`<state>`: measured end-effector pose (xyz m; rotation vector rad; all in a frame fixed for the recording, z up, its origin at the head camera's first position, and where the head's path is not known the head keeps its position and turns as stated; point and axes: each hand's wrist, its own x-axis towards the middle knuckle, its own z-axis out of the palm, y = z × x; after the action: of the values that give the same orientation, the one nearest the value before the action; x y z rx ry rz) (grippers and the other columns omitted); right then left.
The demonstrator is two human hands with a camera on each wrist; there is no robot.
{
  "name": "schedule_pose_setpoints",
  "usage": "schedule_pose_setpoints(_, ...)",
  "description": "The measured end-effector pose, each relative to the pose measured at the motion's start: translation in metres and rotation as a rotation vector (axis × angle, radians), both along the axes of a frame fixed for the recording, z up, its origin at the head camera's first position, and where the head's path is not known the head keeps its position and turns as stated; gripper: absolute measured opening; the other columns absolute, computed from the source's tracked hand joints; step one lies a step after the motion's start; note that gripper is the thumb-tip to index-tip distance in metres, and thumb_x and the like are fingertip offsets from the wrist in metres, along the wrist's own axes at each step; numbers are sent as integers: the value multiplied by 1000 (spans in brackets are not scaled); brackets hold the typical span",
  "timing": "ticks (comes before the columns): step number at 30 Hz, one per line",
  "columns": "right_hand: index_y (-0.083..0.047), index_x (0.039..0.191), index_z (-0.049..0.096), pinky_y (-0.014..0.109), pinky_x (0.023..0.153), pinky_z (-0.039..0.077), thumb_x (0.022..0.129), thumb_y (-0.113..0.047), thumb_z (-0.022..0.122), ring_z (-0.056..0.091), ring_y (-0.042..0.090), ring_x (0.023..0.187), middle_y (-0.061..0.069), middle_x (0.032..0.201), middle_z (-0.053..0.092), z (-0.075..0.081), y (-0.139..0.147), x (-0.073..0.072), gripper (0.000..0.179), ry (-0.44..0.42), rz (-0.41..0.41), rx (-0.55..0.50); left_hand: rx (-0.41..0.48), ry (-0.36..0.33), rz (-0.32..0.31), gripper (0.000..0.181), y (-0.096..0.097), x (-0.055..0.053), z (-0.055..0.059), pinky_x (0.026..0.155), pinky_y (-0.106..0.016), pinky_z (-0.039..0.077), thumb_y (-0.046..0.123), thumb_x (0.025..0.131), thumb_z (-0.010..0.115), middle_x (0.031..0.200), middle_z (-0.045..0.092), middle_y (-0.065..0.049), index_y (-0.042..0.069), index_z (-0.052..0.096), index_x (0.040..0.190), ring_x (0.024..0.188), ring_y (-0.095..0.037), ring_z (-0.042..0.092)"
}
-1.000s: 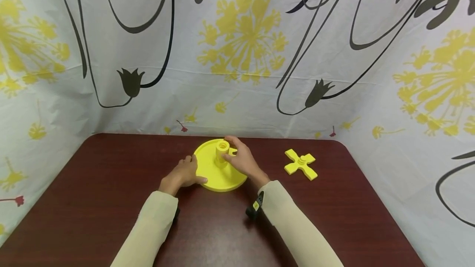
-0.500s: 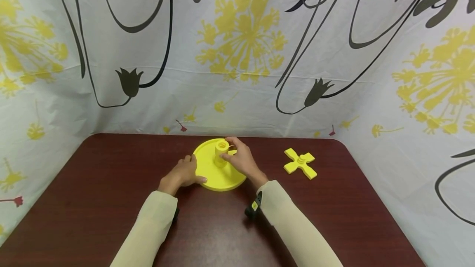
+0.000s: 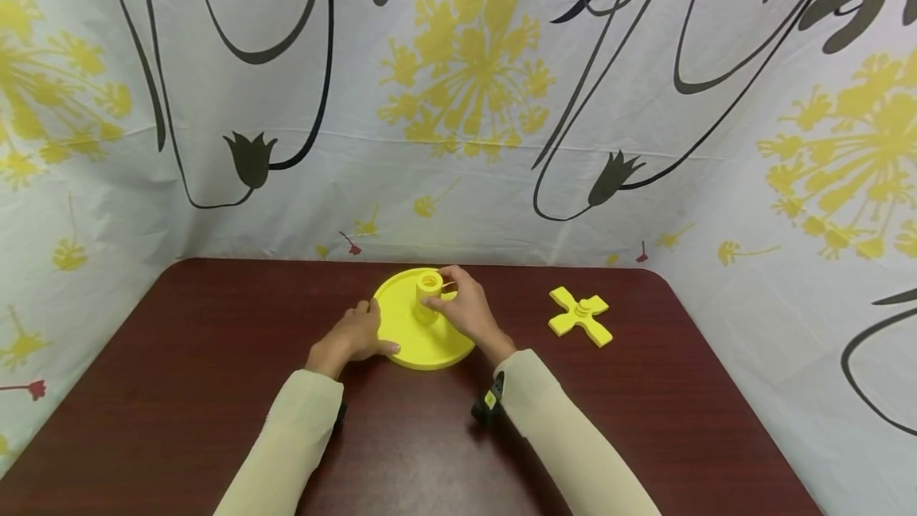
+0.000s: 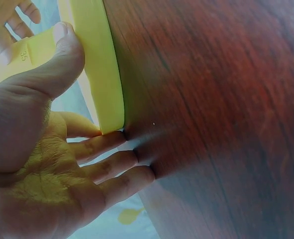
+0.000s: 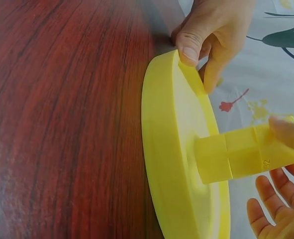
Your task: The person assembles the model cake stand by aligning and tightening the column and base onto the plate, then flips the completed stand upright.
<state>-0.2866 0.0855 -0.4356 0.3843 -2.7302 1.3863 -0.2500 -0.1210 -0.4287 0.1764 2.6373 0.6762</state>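
A round yellow base [image 3: 423, 353] with a raised rim lies flat on the table toward its far edge. From its middle rises an upright hollow yellow post [image 3: 428, 289], with number markings near its upper end in both wrist views. My left hand [image 3: 351, 334] grips the left side of the base, thumb [image 5: 189, 54] over the rim and fingers along the outer edge. My right hand [image 3: 470, 313] pinches the post near its top between thumb and forefinger; the other fingers [image 5: 270, 196] are spread below it.
A yellow cross-shaped piece [image 3: 582, 317] with a small round knob in its middle lies on the dark red-brown table [image 3: 401, 452], right of the base. A floral cloth [image 3: 473, 205] hangs behind the table and along both sides.
My right thumb and forefinger have shifted slightly around the post. The left hand, the base and the cross-shaped piece stay where they were.
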Motion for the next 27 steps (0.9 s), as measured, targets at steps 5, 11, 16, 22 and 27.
schedule_pose_setpoints(5, -10, 140, 52, 44, 96, 50, 87, -28, 79, 58, 31, 121, 10, 133, 58, 2, 2, 1, 62, -44, 17, -3, -4, 1, -1, 98, 0, 1, 0, 111, -57, 32, 35, 93, 70, 157, 18, -34, -12, 9, 154, 142, -50, 24)
schedule_pose_setpoints(11, -9, 143, 50, 49, 100, 48, 90, -20, 75, 53, 35, 128, 12, 141, 54, 4, 4, 0, 59, -35, 77, -2, -7, -3, 4, 98, 0, 1, 0, 111, -57, 32, 35, 93, 70, 156, 19, -34, -13, 9, 154, 142, -49, 25)
schedule_pose_setpoints(16, -7, 139, 53, 46, 97, 51, 91, -11, 72, 57, 32, 124, 13, 135, 59, 5, 5, -1, 51, 1, 94, 10, -7, 2, 4, 98, -1, 1, 1, 112, -56, 32, 36, 93, 70, 157, 19, -34, -12, 9, 154, 143, -49, 25)
schedule_pose_setpoints(22, -7, 138, 53, 46, 98, 50, 90, -10, 73, 60, 31, 118, 14, 131, 61, 4, 4, 0, 52, 5, 84, 8, 0, 0, 5, 98, -1, 2, 1, 112, -56, 32, 35, 93, 70, 157, 19, -34, -12, 9, 154, 143, -48, 25)
schedule_pose_setpoints(27, -7, 139, 52, 45, 96, 51, 90, -12, 74, 61, 31, 115, 14, 130, 61, 3, 4, -1, 54, -4, 67, 15, 8, 0, 13, 98, 0, 2, 0, 112, -56, 32, 35, 93, 70, 157, 20, -33, -11, 9, 154, 143, -48, 25)
